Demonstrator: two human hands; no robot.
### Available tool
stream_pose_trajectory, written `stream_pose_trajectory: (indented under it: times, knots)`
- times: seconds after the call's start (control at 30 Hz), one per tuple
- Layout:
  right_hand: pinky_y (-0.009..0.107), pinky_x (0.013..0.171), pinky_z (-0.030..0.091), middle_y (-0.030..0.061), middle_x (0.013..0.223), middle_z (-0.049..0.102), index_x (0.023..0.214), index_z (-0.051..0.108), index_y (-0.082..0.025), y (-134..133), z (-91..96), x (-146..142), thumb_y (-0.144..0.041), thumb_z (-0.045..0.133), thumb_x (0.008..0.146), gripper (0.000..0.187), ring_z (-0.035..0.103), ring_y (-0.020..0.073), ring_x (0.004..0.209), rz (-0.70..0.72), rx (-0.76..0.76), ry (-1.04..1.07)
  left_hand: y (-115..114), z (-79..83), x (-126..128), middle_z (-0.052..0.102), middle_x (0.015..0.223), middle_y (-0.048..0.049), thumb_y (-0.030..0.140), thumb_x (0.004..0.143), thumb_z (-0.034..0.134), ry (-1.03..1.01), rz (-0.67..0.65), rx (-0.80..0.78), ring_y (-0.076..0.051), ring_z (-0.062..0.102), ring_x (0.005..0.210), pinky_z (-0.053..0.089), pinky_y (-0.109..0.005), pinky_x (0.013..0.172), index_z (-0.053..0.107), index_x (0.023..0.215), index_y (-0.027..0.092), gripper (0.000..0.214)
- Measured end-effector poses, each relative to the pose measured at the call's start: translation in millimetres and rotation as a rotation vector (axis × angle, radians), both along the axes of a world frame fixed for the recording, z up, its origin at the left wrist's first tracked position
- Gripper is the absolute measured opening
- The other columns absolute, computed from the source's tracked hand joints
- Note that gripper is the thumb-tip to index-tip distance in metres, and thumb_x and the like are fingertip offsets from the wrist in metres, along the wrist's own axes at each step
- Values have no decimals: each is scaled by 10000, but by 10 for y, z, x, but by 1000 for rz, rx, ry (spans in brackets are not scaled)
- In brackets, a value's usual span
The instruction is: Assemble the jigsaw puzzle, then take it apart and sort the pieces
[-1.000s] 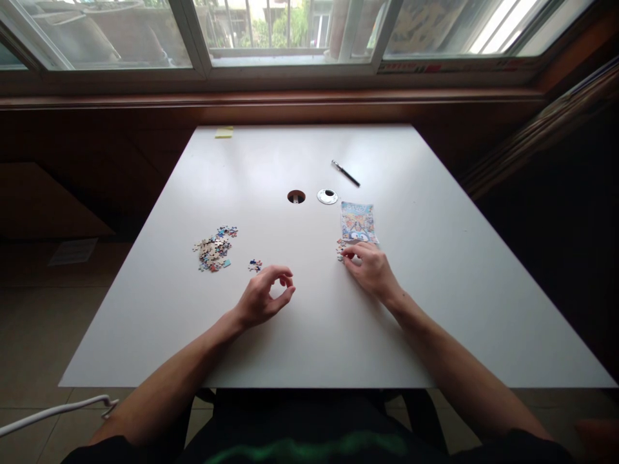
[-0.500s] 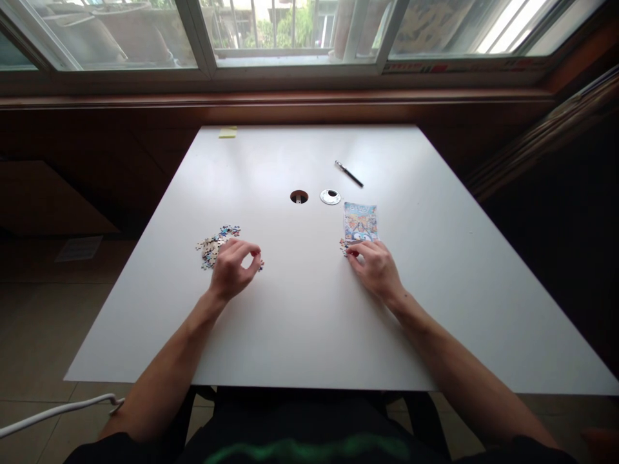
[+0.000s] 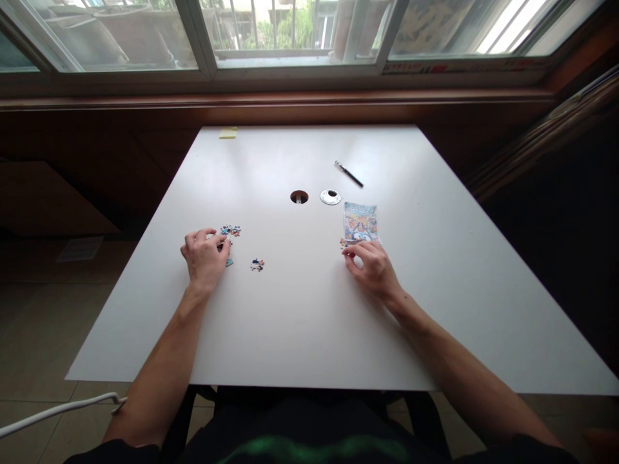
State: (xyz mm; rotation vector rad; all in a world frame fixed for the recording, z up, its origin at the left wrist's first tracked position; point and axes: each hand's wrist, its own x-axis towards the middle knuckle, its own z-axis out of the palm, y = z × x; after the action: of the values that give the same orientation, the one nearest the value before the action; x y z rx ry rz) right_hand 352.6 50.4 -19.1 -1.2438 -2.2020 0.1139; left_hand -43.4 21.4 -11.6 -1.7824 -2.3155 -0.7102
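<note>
My left hand (image 3: pixel 203 258) rests over the pile of jigsaw puzzle pieces (image 3: pixel 231 230) on the left of the table, covering most of it. Its thumb and fingers are apart, curved around pieces that show in the gap. A smaller cluster of puzzle pieces (image 3: pixel 257 265) lies to the right of this hand. On the right, my right hand (image 3: pixel 370 265) is closed in a pinch; what its fingertips hold, if anything, is too small to make out. A few puzzle pieces (image 3: pixel 343 243) lie just beyond those fingertips, beside the lower edge of a colourful picture sheet (image 3: pixel 360 220).
The white table (image 3: pixel 300 322) has a round cable hole (image 3: pixel 298 197) with its metal cover (image 3: pixel 330 197) next to it. Farther back are a black pen (image 3: pixel 349 174) and yellow sticky notes (image 3: pixel 228 133). A window (image 3: pixel 294 32) stands behind the table.
My left hand has moved left from the small cluster onto the pile, and its thumb and fingers have parted. The small cluster is now uncovered. My right hand has barely shifted.
</note>
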Motion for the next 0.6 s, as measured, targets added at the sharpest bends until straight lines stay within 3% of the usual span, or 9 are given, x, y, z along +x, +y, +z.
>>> stream_pose_trajectory:
  times: [0.37,0.6]
  knots:
    - [396,813,492,64,868,700,898,702,-216,-25,27,-21,-165,555,894,155,607,251,856,61,-43,6,18,-28,-23,681,1160,-102,304,888,578,-44,14,25,-339,499,1135,363,-496,917,764,875,219,204]
    - [397,799,489,67,842,688,912,702,-211,-51,66,-55,-156,561,887,153,589,245,824,94,-41,22,14,45,32,711,1107,-85,311,914,569,-55,-27,124,-301,552,1123,378,-462,948,754,901,209,212]
